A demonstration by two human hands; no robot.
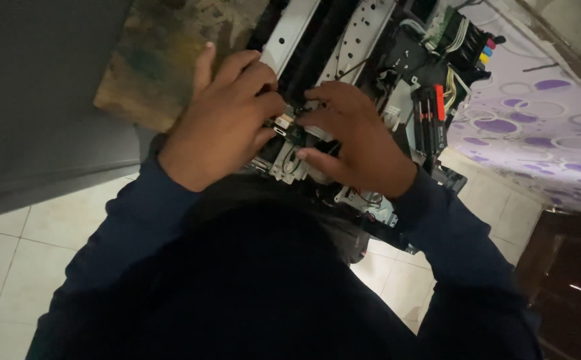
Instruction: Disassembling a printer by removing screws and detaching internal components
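An opened printer [344,47] with bare metal rails and black plastic parts lies in front of me. My left hand [220,120] and my right hand [357,137] meet over its near end. The fingertips of both pinch a small green circuit board [289,127] with thin wires attached. Dark blue sleeves cover both arms. What lies under my palms is hidden.
A set of red-handled screwdrivers in a black case [430,123] lies right of the printer. Ink tanks with coloured caps [480,50] sit at the far right. A white cloth with purple circles [537,127] covers the right side. A worn brownish board [157,60] lies on the left, pale floor tiles [10,253] below.
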